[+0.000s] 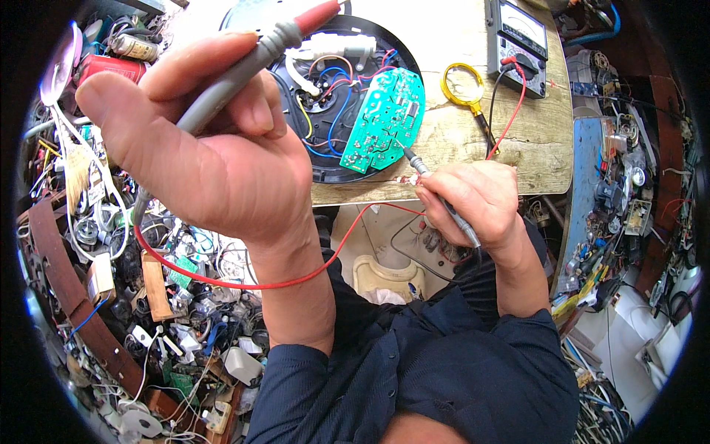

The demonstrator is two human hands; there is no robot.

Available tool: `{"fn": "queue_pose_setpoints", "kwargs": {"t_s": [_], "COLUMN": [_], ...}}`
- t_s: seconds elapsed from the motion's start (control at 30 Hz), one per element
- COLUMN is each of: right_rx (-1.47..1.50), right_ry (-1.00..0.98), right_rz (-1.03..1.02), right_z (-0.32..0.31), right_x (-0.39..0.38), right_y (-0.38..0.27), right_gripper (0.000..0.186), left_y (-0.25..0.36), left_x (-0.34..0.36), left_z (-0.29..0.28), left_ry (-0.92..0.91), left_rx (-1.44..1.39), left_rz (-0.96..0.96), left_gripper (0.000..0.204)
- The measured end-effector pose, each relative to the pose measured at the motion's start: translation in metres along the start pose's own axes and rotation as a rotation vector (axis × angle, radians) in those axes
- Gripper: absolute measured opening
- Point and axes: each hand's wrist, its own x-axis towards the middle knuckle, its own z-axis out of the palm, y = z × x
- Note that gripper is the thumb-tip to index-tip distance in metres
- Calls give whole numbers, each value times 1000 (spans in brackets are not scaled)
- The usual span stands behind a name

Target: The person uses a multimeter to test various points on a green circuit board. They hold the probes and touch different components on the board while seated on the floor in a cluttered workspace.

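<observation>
A grey probe with a red front point(229, 85) is held in the left hand point(222, 170), the grip closed around its shaft; the hand is raised high to the left of the worktop, and the red end is pointed up and to the right, away from the board. A grey probe with a dark tip point(420, 164) is pinched in the right hand point(473, 200), the grip clamped between thumb and fingers, and its point is brought to the lower right part of a green circuit board point(384, 118); whether metal is met there cannot be told.

The board is laid over the right side of a round black housing point(336, 174), in which a white plastic part point(333, 48) and blue, red and yellow wires point(342, 122) are seen. From the raised probe a red lead point(296, 281) is looped across the left forearm toward the right hand.

To the right of the board, a yellow-rimmed magnifying glass point(464, 86) with a black handle is laid on the wooden worktop point(547, 159). Beyond it an analogue meter point(521, 44) is placed, with red and black plugs inserted in its face. Below the worktop's edge a cream-coloured tub point(388, 277) is seen. At the left, heaped electrical parts point(214, 318) are spread widely; at the right, more parts are piled beside a blue panel point(584, 170).
</observation>
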Motion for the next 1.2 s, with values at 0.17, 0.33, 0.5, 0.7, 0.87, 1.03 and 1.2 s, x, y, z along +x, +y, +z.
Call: {"fn": "queue_pose_setpoints", "kwargs": {"t_s": [0.17, 0.33, 0.5, 0.7, 0.87, 1.03, 1.2], "right_rx": [-12, 6, 26, 39, 28, 51, 68], "right_ry": [27, 6, 0, -8, -8, 10, 21], "right_rz": [0, -5, -21, -22, -28, -40, -27], "right_z": [3, 0, -3, -2, -4, -1, 0], "right_x": [-3, 1, 4, 3, 3, -2, -1], "right_y": [4, -1, -4, -4, -4, -1, -1], "right_gripper": [27, 28, 29, 29, 29, 26, 23], "left_y": [-4, -3, -3, 2, 5, 6, 3], "left_x": [2, 2, 3, 4, 5, 2, 3], "left_z": [2, 1, -5, -13, -14, -11, -17], "left_ry": [10, 20, -28, -79, -53, -36, -36], "left_rx": [-1, 32, -25, -120, -138, -115, -27], "left_rz": [25, 29, 2, -93, -124, -138, -109], "left_gripper": [81, 82, 83, 88, 92, 93, 93]}}
